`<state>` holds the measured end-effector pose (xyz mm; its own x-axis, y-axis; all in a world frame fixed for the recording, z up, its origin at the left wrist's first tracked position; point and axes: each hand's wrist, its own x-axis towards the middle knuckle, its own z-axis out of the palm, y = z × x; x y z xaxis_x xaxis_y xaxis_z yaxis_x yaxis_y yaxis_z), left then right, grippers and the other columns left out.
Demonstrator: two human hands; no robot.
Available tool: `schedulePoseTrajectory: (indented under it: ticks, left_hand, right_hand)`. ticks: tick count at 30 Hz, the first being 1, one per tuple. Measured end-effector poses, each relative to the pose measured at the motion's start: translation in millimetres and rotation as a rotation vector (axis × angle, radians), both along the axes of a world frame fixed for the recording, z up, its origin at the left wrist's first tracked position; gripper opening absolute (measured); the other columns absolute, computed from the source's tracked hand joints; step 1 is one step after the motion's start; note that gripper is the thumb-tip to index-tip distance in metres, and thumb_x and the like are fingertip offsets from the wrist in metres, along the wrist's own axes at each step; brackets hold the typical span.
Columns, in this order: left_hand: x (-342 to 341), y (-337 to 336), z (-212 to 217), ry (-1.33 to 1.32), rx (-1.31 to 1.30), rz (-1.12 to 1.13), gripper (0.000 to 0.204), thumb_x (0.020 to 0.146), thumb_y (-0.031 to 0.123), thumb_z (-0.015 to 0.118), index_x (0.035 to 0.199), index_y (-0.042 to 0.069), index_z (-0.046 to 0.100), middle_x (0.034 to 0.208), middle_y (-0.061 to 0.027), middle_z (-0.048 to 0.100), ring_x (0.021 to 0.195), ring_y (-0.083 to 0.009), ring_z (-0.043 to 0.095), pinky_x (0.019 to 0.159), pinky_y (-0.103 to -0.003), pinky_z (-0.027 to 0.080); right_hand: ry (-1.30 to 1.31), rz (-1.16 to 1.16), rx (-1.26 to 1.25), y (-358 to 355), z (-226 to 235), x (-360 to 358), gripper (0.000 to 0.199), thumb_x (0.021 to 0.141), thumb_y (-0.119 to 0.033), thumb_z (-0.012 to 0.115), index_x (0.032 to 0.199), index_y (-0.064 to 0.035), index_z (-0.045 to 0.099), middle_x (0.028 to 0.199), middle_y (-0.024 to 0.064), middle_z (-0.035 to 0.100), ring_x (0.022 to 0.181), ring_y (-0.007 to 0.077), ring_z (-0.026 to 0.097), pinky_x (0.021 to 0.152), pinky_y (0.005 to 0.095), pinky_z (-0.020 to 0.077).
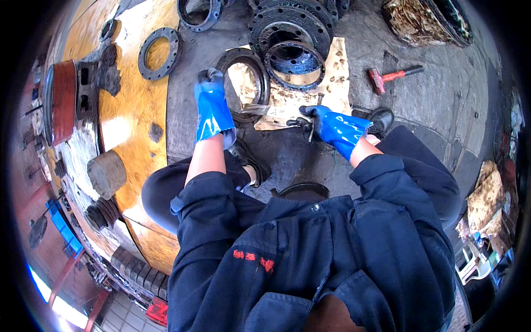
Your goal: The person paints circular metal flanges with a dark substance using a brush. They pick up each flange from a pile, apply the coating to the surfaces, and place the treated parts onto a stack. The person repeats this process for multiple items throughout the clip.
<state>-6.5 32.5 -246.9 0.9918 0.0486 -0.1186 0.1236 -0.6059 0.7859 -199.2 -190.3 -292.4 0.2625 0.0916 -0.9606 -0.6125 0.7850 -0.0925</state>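
Both my hands wear long blue gloves with dark fingers. My left hand is closed at the left rim of a dark, greasy metal ring; what its curled fingers hold, if anything, is hidden. My right hand is closed around a slim metal rod, which looks like a long bolt and shows above and below the fingers. Small dark pieces, perhaps bolts, lie beside its fingertips. Stained cardboard lies under the ring and a flanged metal cylinder just beyond it.
A red-headed hammer lies to the right. Larger bolt-holed flanges stand at the far middle. Another flange ring rests at the left by the yellow surface. A big, rusty round part sits at the far right.
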Motion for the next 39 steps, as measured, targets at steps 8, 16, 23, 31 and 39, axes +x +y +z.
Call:
schedulePoseTrajectory:
  ticks: [8, 16, 23, 31, 39]
  left_hand:
    - [-17.1, -3.9, -9.4, -0.292, 0.131, -0.097, 0.025, 0.081, 0.026, 0.057, 0.081, 0.002, 0.059, 0.068, -0.0166, 0.061, 0.061, -0.0307, 0.059, 0.056, -0.040, 0.045]
    - [-23.2, 10.5, -24.9, -0.265, 0.006, -0.141, 0.023, 0.082, 0.023, 0.058, 0.089, 0.002, 0.061, 0.073, -0.0152, 0.063, 0.067, -0.0277, 0.060, 0.061, -0.039, 0.047]
    - [-7.6, 32.4, -48.6, -0.258, -0.001, -0.126, 0.021, 0.081, 0.022, 0.059, 0.089, 0.002, 0.061, 0.072, -0.0134, 0.062, 0.065, -0.0233, 0.059, 0.061, -0.038, 0.047]
    - [-16.6, 8.8, -27.2, -0.225, 0.000, -0.065, 0.023, 0.080, 0.022, 0.060, 0.090, 0.001, 0.061, 0.072, -0.0134, 0.063, 0.065, -0.0215, 0.059, 0.060, -0.036, 0.048]
    - [-8.7, 14.9, -39.1, -0.235, 0.057, -0.100, 0.026, 0.081, 0.025, 0.058, 0.090, 0.001, 0.061, 0.072, -0.0130, 0.063, 0.065, -0.0219, 0.059, 0.060, -0.037, 0.047]
  right_hand:
    - [0.059, -0.172, 0.527, 2.4, 14.4, 10.7, 0.029, 0.091, -0.022, 0.050, 0.107, -0.0011, 0.060, 0.076, 0.0150, 0.066, 0.046, 0.0190, 0.057, 0.036, 0.0243, 0.0408]
    - [-0.491, 0.188, -0.192, -43.7, 5.0, 4.0, 0.037, 0.092, -0.033, 0.049, 0.105, -0.0006, 0.061, 0.075, 0.0147, 0.069, 0.043, 0.0147, 0.055, 0.036, 0.0237, 0.0379]
    - [-0.475, 0.312, -0.523, 3.3, -7.0, -8.4, 0.032, 0.088, -0.030, 0.058, 0.094, 0.0008, 0.062, 0.069, 0.0131, 0.066, 0.047, 0.0169, 0.059, 0.043, 0.0297, 0.0454]
    - [-0.069, 0.085, -0.339, 30.9, 33.9, -18.5, 0.033, 0.085, -0.023, 0.061, 0.107, 0.0011, 0.060, 0.077, 0.0162, 0.063, 0.053, 0.0248, 0.056, 0.049, 0.0400, 0.0442]
    - [0.104, 0.007, -0.054, 26.5, 0.9, -13.7, 0.015, 0.085, -0.023, 0.057, 0.088, -0.0080, 0.058, 0.072, 0.0121, 0.061, 0.048, 0.0235, 0.054, 0.039, 0.0377, 0.0379]
